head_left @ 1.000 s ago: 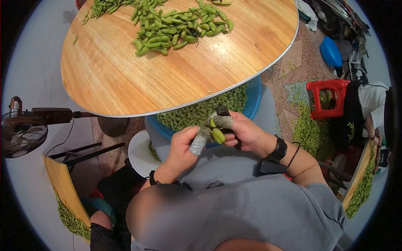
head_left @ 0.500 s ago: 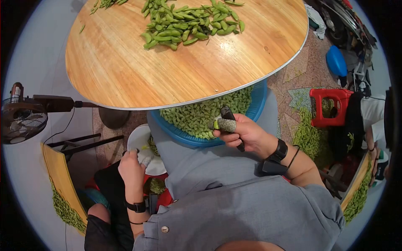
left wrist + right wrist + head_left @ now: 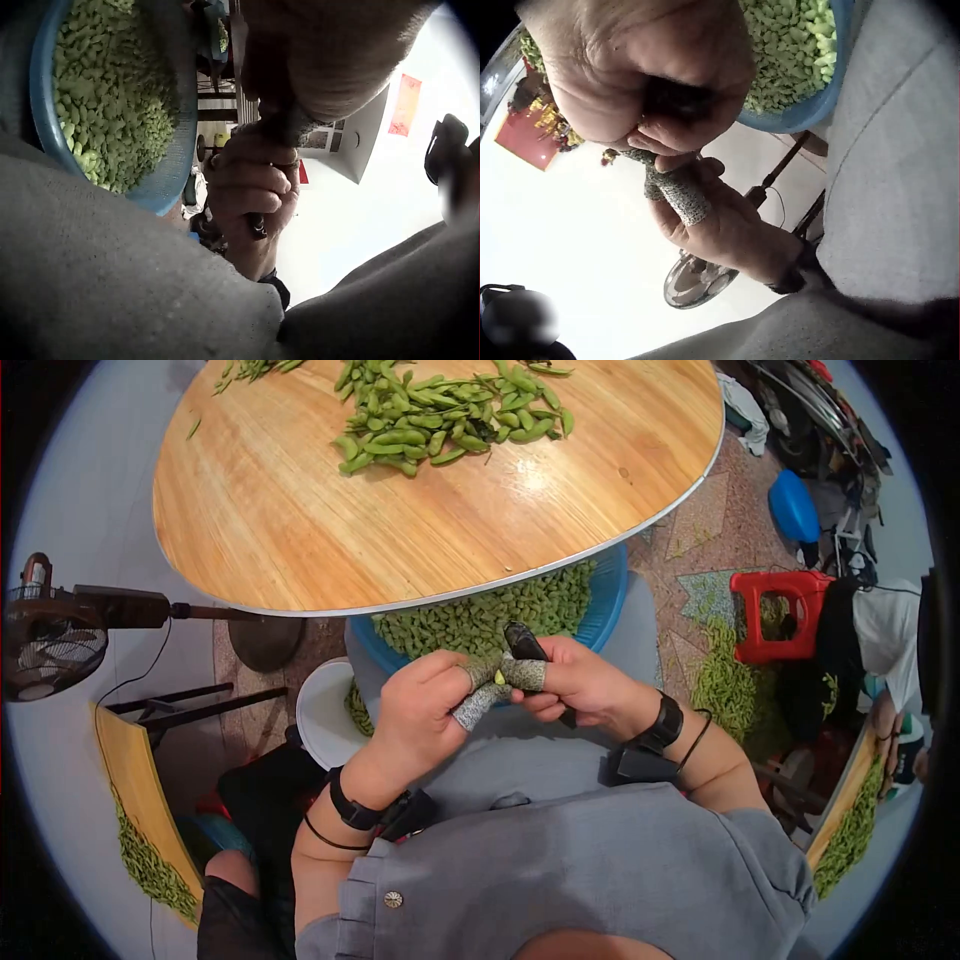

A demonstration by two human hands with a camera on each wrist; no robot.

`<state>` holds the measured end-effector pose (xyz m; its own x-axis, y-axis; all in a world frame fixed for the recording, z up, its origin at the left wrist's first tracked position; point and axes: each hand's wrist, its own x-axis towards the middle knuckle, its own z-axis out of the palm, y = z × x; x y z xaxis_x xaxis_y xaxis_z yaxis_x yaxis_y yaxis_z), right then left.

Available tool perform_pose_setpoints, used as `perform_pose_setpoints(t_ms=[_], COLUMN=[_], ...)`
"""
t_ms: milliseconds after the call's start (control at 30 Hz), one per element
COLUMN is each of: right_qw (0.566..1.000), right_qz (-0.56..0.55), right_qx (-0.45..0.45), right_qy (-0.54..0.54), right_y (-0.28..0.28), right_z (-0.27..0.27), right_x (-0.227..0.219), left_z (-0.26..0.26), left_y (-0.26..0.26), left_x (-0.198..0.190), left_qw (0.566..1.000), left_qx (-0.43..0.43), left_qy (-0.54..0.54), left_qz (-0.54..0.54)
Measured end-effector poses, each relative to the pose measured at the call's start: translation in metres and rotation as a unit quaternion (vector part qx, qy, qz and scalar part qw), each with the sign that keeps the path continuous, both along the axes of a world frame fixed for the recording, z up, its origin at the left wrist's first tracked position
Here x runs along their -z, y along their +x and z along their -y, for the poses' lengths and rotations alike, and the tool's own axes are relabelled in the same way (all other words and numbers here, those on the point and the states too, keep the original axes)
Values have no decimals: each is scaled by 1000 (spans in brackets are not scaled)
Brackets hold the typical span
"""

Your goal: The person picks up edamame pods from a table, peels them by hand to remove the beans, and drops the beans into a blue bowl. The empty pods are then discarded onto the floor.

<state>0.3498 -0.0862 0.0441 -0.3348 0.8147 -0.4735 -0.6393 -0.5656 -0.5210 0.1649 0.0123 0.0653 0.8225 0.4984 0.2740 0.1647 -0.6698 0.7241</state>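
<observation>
Both hands meet over the lap, just in front of a blue basin (image 3: 607,615) heaped with shelled green beans (image 3: 480,610). Grey knitted covers wrap some fingers and thumbs. My left hand (image 3: 418,695) pinches a small green edamame pod (image 3: 500,677), mostly hidden by the fingertips. Across the palm of my right hand (image 3: 580,685) lies a slim black tool (image 3: 524,641), gripped by curled fingers; its kind is unclear. The right thumb and fingertips also press at the pod. In the right wrist view, the left hand's grey finger cover (image 3: 681,196) crosses below the right fingers.
A round wooden table (image 3: 300,530) overhangs the basin and carries a pile of edamame pods (image 3: 420,420). At the left knee stands a white bucket (image 3: 320,710); farther left are a fan (image 3: 55,640) and a board. Scattered pods (image 3: 728,680) lie near a red stool (image 3: 740,615).
My left hand went from the pod at the right hand down to the white bucket, then came back to meet the right hand at a green pod. The right hand kept the black tool.
</observation>
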Motion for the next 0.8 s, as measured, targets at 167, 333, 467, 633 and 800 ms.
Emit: perform_pose_setpoints(t_ms=[167,333,467,633,800], right_qw=[997,989,941,851,781], right_qz=[68,125,308,484,617], right_qx=[-31,-36,7,1,53], right_qy=[11,68,143,202,74], right_y=[4,7,3,45,109], right_z=[-1,-7,-6,18,63], right_x=[5,2,9,9,-15], left_z=[-2,1,8,-1,-10], left_y=[0,5,10,4,2], left_x=[3,17,28,48,73], left_qw=[999,996,929,918,910], left_qx=[20,-23,-122,-163,-156], left_qy=[-11,-83,-340,-360,-380], left_qz=[-22,31,83,-15,-58])
